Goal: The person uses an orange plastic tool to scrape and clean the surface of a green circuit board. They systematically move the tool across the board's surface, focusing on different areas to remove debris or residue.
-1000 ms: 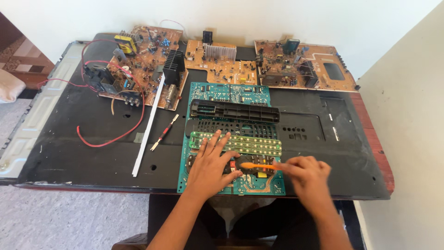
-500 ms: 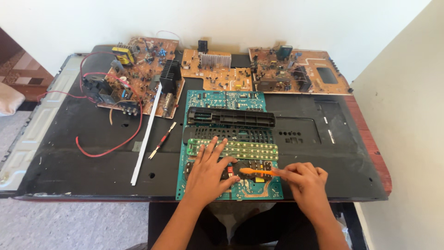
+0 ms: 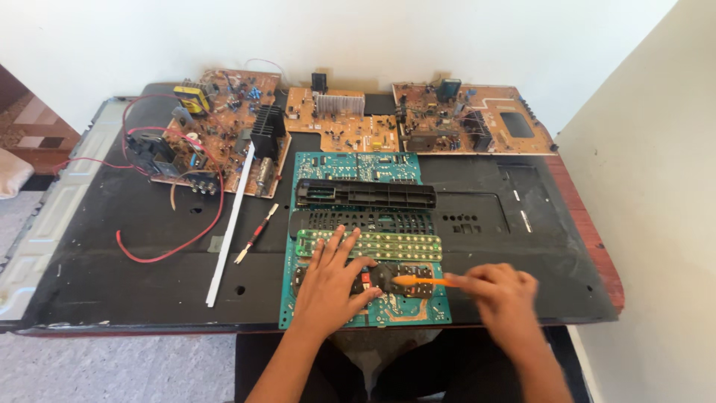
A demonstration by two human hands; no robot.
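**Green board under both your hands, orange tool on it**

Green circuit board (image 3: 358, 168) sits centre-low in the frame on the black panel (image 3: 522, 246). Your left hand (image 3: 332, 287) lies flat on its lower half, fingers spread, palm down, gripping nothing. Your right hand (image 3: 503, 295), lower right, is closed around the orange-handled tool (image 3: 425, 282); the tool lies nearly level, tip pointing left onto the dark parts just beside your left fingertips. A black slotted bar (image 3: 365, 194) lies across the board above your hands, a pale green strip (image 3: 388, 245) just below it. Left of the board: a white rod (image 3: 230, 224), a small red-handled screwdriver (image 3: 256, 233), and a red wire (image 3: 179, 242). Three brown boards (image 3: 335, 130) line the top edge.
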